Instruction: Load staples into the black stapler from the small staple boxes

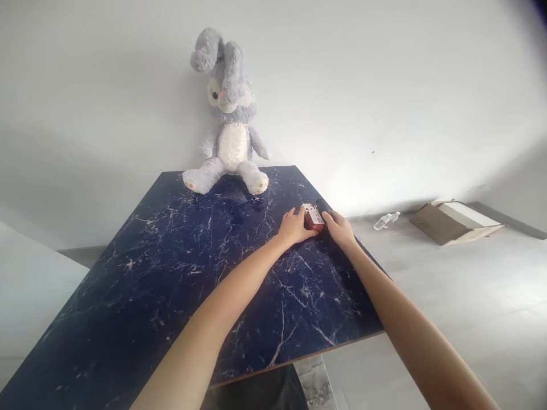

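Near the right edge of the dark blue marbled table (171,273), my left hand (296,226) is closed around a small red and white box (314,217), thumb at its near end and fingers at its left side. Just right of the box is a dark, rounded object (322,205), gripped by my right hand (340,228) at the table's edge. Its kind cannot be made out, as the fingers cover much of it. Box and dark object lie close together; whether they touch is unclear.
A grey plush rabbit (233,142) sits at the table's far edge against the white wall. On the floor to the right lie a clear plastic bottle (383,221) and an open cardboard box (440,225). Dark fabric (260,393) shows below the table's near edge.
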`<state>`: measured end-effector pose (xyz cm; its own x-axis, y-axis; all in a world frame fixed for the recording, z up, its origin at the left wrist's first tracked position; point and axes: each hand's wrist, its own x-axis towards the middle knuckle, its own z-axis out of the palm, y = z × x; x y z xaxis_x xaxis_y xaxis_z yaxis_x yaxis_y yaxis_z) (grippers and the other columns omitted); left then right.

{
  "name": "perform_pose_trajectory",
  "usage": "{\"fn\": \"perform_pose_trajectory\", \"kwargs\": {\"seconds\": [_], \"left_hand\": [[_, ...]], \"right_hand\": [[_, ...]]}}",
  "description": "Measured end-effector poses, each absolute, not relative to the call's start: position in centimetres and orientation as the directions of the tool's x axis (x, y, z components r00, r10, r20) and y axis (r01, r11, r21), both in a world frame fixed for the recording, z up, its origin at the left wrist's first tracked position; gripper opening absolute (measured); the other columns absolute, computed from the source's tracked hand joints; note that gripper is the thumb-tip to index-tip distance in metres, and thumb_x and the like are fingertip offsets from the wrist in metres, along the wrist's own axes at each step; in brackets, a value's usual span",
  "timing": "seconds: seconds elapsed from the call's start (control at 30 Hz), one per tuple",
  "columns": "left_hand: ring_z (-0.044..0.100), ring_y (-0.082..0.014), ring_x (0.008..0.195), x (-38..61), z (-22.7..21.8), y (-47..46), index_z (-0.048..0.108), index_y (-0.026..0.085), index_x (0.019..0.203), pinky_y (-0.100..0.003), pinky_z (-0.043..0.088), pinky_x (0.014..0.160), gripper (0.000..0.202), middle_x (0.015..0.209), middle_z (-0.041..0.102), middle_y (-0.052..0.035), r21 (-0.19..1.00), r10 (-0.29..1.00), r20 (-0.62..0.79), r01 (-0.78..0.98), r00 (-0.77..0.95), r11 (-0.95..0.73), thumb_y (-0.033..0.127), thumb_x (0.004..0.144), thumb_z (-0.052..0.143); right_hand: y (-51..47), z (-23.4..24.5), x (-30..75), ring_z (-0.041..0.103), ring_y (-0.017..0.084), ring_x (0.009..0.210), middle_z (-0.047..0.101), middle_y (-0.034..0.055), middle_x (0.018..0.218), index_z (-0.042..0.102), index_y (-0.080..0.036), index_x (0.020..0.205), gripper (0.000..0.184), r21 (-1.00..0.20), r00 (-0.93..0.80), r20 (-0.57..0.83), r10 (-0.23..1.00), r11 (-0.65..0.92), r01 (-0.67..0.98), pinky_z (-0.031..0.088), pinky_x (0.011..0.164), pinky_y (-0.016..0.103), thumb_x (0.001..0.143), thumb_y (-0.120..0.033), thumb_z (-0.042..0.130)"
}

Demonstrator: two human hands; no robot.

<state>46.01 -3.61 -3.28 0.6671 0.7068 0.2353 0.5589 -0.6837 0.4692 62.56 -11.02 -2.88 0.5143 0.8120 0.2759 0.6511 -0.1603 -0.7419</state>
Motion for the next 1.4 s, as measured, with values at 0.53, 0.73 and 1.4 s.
{"fn": "perform_pose_trajectory", "kwargs": {"seconds": [0.53, 0.73, 1.4], "left_hand": [[0.063, -0.0259, 0.097, 25.0, -1.7, -1.5, 0.072, 0.019, 0.082, -0.04, 0.042, 0.091, 0.038, 0.089, 0.072, -0.0103, 0.213, 0.809, 0.378, 0.808, 0.45, -0.549, 0.035, 0.098, 0.042], [0.068, -0.0262, 0.085, 25.1, -1.4, -1.6, 0.077, 0.018, 0.072, -0.037, 0.043, 0.089, 0.043, 0.081, 0.074, -0.0133, 0.146, 0.853, 0.237, 0.851, 0.465, -0.504, 0.031, 0.094, 0.043], [0.071, -0.0271, 0.083, 26.2, -0.7, -1.7, 0.078, 0.021, 0.074, -0.035, 0.048, 0.079, 0.047, 0.08, 0.075, -0.0124, 0.1, 0.886, 0.127, 0.883, 0.446, -0.458, 0.04, 0.096, 0.041]], "right_hand": [[-9.9, -2.8, 47.5, 0.052, 0.02, 0.077, 0.055, 0.0034, 0.081, 0.05, -0.022, 0.085, 0.012, -0.266, -0.159, 0.755, 0.636, 0.52, 0.812, 0.043, 0.073, 0.033, 0.084, -0.031, 0.057], [-5.9, -1.8, 43.4, 0.051, 0.016, 0.073, 0.058, 0.004, 0.081, 0.054, -0.02, 0.078, 0.019, -0.222, -0.119, 0.603, 0.789, 0.31, 0.924, 0.033, 0.067, 0.026, 0.092, -0.03, 0.046], [-4.1, -1.6, 43.6, 0.066, 0.019, 0.076, 0.075, 0.0069, 0.084, 0.075, -0.023, 0.079, 0.038, -0.138, -0.107, 0.223, 0.969, 0.14, 0.981, 0.037, 0.066, 0.026, 0.097, -0.041, 0.047]]}}
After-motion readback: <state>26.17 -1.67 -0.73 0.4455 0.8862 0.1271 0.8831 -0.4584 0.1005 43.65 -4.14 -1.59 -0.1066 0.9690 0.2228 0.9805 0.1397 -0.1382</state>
